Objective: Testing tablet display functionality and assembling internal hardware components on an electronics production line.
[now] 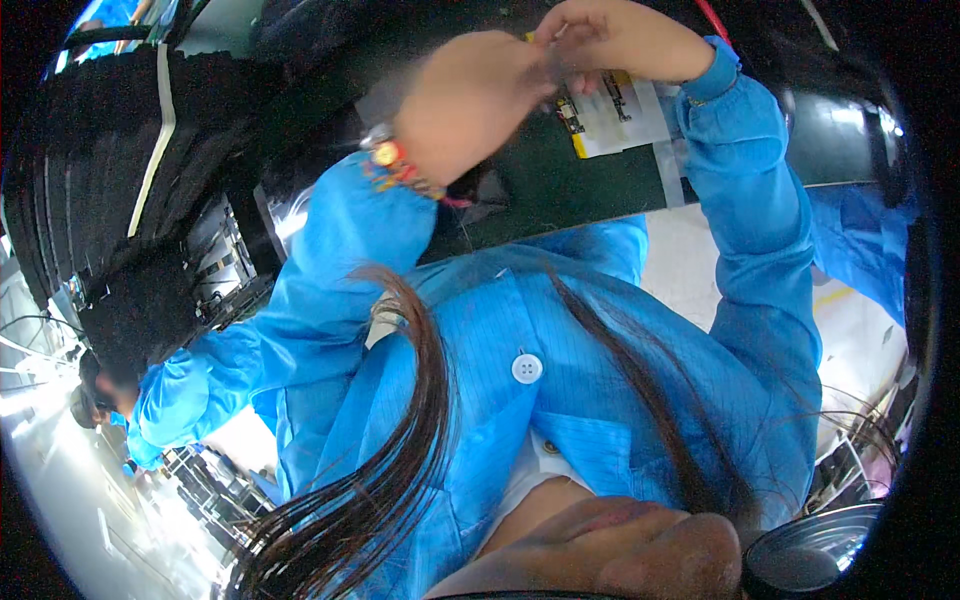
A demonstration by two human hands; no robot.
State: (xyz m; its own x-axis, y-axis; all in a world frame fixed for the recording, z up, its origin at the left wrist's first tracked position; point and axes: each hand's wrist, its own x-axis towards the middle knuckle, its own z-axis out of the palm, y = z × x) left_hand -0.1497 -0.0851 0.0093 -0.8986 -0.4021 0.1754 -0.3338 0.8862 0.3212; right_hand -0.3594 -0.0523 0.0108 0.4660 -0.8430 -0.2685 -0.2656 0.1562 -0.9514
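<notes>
My left hand (470, 100), with a beaded red and gold bracelet (388, 157) at its wrist, is smeared by motion and its fingers are mostly hidden. Its tip end meets my right hand (585, 42), whose fingers are curled and closed. Whatever lies between the two hands is too small and blurred to make out. Just below the right hand, a white card with yellow edges (615, 130) lies on the dark green work surface (560, 185). Small dark and yellow strip-like parts (620, 97) are on that card.
Ridged black stacked material (90, 150) with a pale strip (160, 130) stands at the left. Beyond it, a person in a blue coat (190, 400) is near. Blue cloth (860, 240) shows at the right. A red strip (712, 18) lies at the top.
</notes>
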